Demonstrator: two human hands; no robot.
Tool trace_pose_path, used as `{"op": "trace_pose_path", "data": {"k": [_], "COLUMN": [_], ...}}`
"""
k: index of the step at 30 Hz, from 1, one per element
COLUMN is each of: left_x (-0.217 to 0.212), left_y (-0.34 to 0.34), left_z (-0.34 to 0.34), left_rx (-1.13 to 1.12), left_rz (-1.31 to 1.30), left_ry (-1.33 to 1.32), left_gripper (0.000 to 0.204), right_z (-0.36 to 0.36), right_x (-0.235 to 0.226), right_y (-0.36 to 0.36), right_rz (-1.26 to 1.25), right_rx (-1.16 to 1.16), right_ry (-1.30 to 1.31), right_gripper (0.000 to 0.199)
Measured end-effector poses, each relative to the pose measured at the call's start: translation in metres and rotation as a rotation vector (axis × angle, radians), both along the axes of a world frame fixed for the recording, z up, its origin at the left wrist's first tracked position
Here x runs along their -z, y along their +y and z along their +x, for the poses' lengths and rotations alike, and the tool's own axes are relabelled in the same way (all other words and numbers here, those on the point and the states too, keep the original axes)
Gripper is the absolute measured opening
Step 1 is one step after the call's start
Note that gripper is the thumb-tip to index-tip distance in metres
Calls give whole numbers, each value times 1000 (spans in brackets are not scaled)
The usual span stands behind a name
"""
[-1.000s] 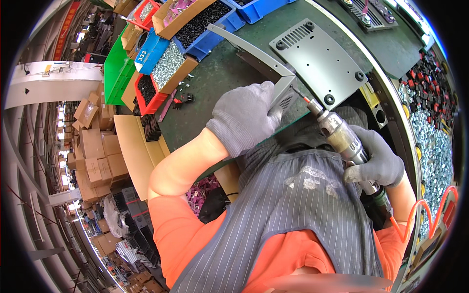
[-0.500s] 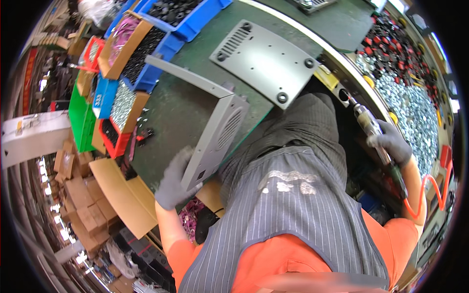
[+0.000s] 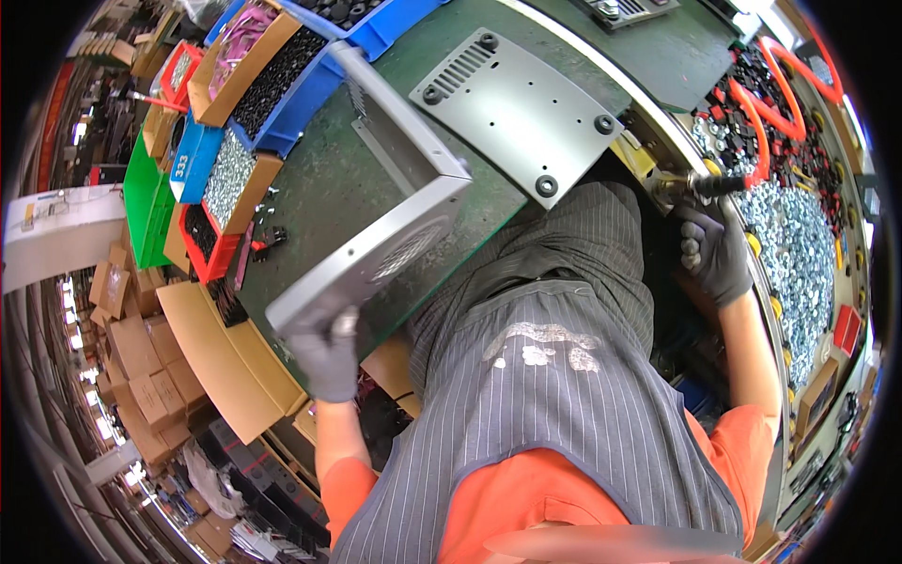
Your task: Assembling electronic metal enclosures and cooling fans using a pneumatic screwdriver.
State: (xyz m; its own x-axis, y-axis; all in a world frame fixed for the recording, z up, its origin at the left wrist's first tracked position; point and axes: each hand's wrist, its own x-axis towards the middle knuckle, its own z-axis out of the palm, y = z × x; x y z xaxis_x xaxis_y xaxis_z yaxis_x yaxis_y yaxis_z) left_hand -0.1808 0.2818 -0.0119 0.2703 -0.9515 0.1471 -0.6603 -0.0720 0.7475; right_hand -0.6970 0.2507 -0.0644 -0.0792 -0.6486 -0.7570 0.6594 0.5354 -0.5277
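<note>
My gloved left hand (image 3: 322,352) is closed on the near end of a grey L-shaped metal frame (image 3: 376,263), with the thumb on its edge. The frame is tilted over the bench, and a round mesh grille shows in one side. To its right lies a flat silver panel (image 3: 517,113) with round black feet. My gloved right hand (image 3: 714,249) is at the bench's right rim, fingers curled against a power screwdriver (image 3: 695,188). The tool's black end points right, toward an orange hose. Its tip and part of my grip are hidden.
Blue bins (image 3: 296,117) and small boxes of screws and parts (image 3: 228,179) line the left. A pale rail (image 3: 601,61) curves past the panel. Loose metal hardware (image 3: 794,254) fills a trough at right. The coiled hose (image 3: 761,117) runs above it. An open carton (image 3: 225,362) stands at left.
The frame has tilted and its near end has swung left, in my left hand. My right hand has moved up and left. The screwdriver has turned, and its hose now runs upward.
</note>
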Motion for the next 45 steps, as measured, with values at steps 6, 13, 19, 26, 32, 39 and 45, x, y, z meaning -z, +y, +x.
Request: {"op": "trace_pose_path", "data": {"k": [6,13,19,26,32,39,45], "left_x": [-77,-57,-6,61,56,50,48], "left_y": [-15,-15,0,-2,-8,-36,-48], "left_z": [-11,-34,-6,-1,-10,-71,-73], "left_rx": [245,268,269,181,261,312,319], "left_rz": [-315,-360,-68,22,-58,-37,-28], "left_ry": [-272,-140,-173,512,260,222,76], "left_gripper": [32,50,67,19,19,17,24], "right_z": [70,146,163,107,75,135,115], "right_x": [94,129,8,-94,-83,-87,-94], "right_y": [3,-50,0,-35,-71,-107,-86], "right_rz": [0,-1,-319,-880,-771,-886,-1066], "right_rx": [-224,-221,-556,-388,-250,-500,-467], "right_ry": [-230,-487,-611,696,706,609,1312], "right_gripper": [36,15,55,71,52,36,53]}}
